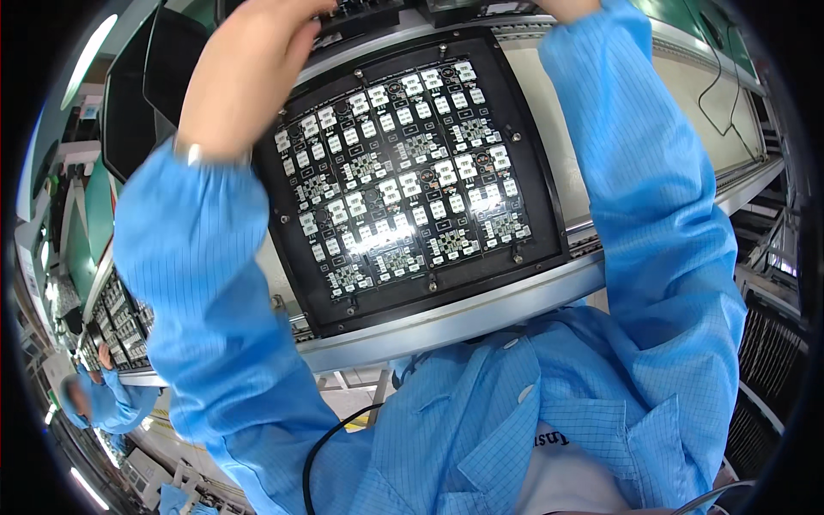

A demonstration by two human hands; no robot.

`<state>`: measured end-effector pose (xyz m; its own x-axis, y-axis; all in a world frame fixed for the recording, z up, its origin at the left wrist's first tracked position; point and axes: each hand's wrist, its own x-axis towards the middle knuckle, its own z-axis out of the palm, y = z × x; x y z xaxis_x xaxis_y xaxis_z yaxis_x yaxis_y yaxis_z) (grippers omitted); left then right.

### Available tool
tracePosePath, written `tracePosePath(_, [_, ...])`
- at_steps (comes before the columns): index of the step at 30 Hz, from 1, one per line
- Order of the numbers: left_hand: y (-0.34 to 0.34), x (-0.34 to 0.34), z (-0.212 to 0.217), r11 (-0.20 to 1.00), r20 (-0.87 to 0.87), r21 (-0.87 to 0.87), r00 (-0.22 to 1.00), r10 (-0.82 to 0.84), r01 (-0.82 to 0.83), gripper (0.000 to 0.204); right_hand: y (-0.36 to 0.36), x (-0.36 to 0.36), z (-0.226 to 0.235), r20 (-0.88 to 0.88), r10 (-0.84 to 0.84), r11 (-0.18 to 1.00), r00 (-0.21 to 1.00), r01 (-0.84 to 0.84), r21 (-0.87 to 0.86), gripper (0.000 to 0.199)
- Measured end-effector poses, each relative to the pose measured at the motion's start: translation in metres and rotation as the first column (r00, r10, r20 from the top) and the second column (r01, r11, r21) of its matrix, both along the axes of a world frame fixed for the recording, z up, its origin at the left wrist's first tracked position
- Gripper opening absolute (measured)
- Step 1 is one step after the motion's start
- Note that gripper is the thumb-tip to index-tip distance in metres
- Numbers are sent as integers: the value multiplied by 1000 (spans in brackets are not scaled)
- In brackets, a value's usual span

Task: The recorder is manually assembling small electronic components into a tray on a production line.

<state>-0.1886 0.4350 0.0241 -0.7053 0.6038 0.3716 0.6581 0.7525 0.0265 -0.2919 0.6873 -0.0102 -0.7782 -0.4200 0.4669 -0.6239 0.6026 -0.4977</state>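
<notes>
A black fixture frame (403,305) holds a panel of dark circuit boards (403,172) set with rows of white connectors and small parts. It lies in front of me on a metal conveyor rail. My left hand (245,81) is raised over the fixture's far left corner, beside a dark bin, and looks smeared by motion. Its fingers reach toward dark trays (360,10) at the top edge, where the picture cuts them off. Of my right hand (571,7), only the part near the wrist shows at the top, beyond the fixture's far right; its fingers are out of sight.
Black bins (133,103) stand at the left. The conveyor's near rail (455,309) runs between me and the fixture. A thin black cable (721,94) lies at the far right. Down the line on the left, another person in a blue sleeve (120,408) works near more board panels (120,322).
</notes>
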Motion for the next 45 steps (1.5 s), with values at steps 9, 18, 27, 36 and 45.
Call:
tracePosePath(9, [-7,-50,-15,935,146,-251,945,294,-252,22,-44,68,-40,245,436,895,866,-445,-22,13])
tracePosePath(18, [15,-45,-16,954,54,-91,955,291,-286,13,-48,68,-71,237,346,927,908,-370,61,9])
tracePosePath(27, [14,-47,-19,938,178,168,945,274,-303,11,-55,67,-63,372,247,926,895,-331,183,8])
tracePosePath(36, [6,-65,-36,986,105,107,988,117,-129,14,-43,68,-41,291,356,933,888,-355,-58,13])
tracePosePath(45, [26,-51,-15,927,225,164,928,297,-337,9,9,-4,10,156,64,938,986,-6,-347,9])
